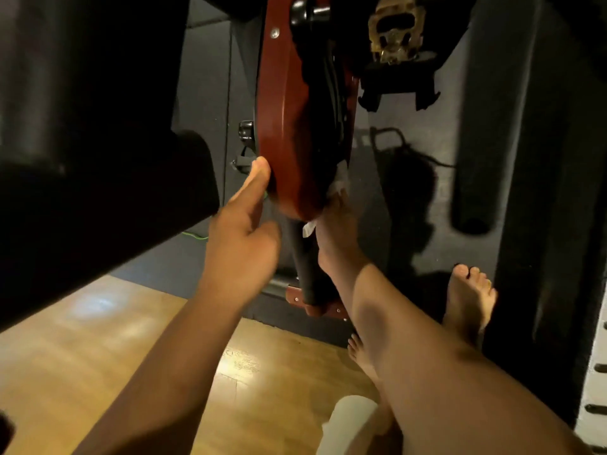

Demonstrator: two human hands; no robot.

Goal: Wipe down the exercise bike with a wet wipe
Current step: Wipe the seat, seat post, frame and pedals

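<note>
The exercise bike's dark red frame cover (282, 133) runs down the middle of the head view, with a black belt guard beside it and a brass-coloured pedal (395, 27) at the top. My left hand (244, 231) is open, its thumb pressed against the left edge of the red cover. My right hand (338, 224) is on the cover's right lower edge, holding a white wet wipe (338, 178) against the bike. Most of the wipe is hidden behind my fingers and the frame.
A large black bike part (98, 142), blurred, fills the upper left. The bike's rear foot (315, 303) rests on a dark floor mat (410, 178) laid over wooden floor (98, 356). My bare feet (466, 300) stand at right. A black post (492, 110) stands at right.
</note>
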